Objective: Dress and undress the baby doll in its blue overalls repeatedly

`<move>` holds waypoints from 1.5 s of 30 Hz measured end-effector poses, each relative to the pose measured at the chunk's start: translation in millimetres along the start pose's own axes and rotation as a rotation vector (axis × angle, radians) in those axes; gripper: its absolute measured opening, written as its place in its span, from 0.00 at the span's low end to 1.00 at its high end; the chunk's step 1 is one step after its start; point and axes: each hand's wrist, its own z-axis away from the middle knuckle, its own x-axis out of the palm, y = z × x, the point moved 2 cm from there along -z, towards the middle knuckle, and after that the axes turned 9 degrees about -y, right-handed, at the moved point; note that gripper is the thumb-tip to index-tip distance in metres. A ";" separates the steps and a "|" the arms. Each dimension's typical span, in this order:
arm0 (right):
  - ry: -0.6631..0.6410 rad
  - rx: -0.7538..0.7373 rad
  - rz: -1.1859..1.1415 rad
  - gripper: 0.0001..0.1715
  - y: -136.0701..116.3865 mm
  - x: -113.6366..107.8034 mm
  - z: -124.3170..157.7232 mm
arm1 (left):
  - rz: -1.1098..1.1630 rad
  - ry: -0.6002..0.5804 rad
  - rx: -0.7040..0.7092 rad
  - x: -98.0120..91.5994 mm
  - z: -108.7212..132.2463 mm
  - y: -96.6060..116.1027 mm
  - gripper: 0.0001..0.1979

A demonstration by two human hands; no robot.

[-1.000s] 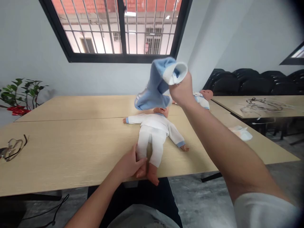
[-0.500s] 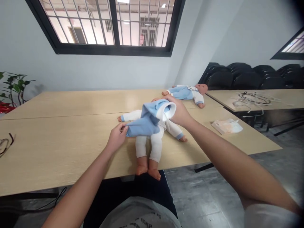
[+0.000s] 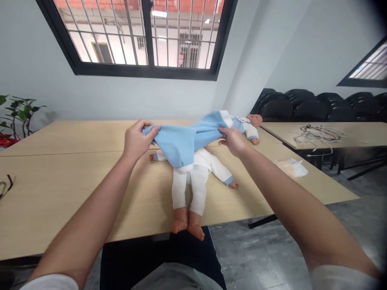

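A light blue cloth garment (image 3: 181,145) with a white edge is stretched out in the air between my two hands. My left hand (image 3: 139,139) pinches its left end. At the right, my right hand (image 3: 234,140) grips it near the white edge. Below the garment a doll (image 3: 198,193) in white clothes with blue cuffs lies on its back, its bare feet past the table's front edge. The garment hides the doll's head and part of its chest.
Behind my right hand, a second doll (image 3: 252,128) in blue and white lies on the table (image 3: 75,181). White tissues (image 3: 292,168) are at the right, glasses (image 3: 6,186) at the far left. Cables (image 3: 317,133) lie on another table; a plant (image 3: 22,112) stands at the left.
The garment was bunched and folded; now it is spread wider and higher. My left hand has moved up and slightly left, and my right hand a little right and down.
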 end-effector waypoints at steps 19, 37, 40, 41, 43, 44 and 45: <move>-0.354 -0.647 0.963 0.23 77.1 10.2 215.4 | -0.173 -0.717 0.665 -17.9 159.0 33.0 0.19; -0.425 -0.384 0.951 0.10 38.6 110.1 125.6 | 0.421 -0.639 -0.483 19.4 133.9 1.7 0.18; -0.354 -0.430 0.718 0.11 21.7 99.8 116.6 | 0.219 -0.346 -0.129 -0.9 109.3 20.9 0.09; -0.343 -0.457 0.628 0.11 14.2 95.5 114.8 | 0.163 -0.265 -0.015 -7.7 100.5 30.0 0.06; -0.367 -0.491 0.452 0.10 -1.4 88.8 112.1 | 0.069 -0.121 0.192 -20.8 82.6 51.9 0.04; -0.390 -0.486 0.366 0.08 -9.1 86.5 111.2 | 0.033 -0.063 0.287 -26.9 74.0 64.6 0.05; -0.415 -0.465 0.285 0.08 -16.5 84.8 110.7 | 0.008 -0.014 0.370 -32.6 65.9 77.9 0.07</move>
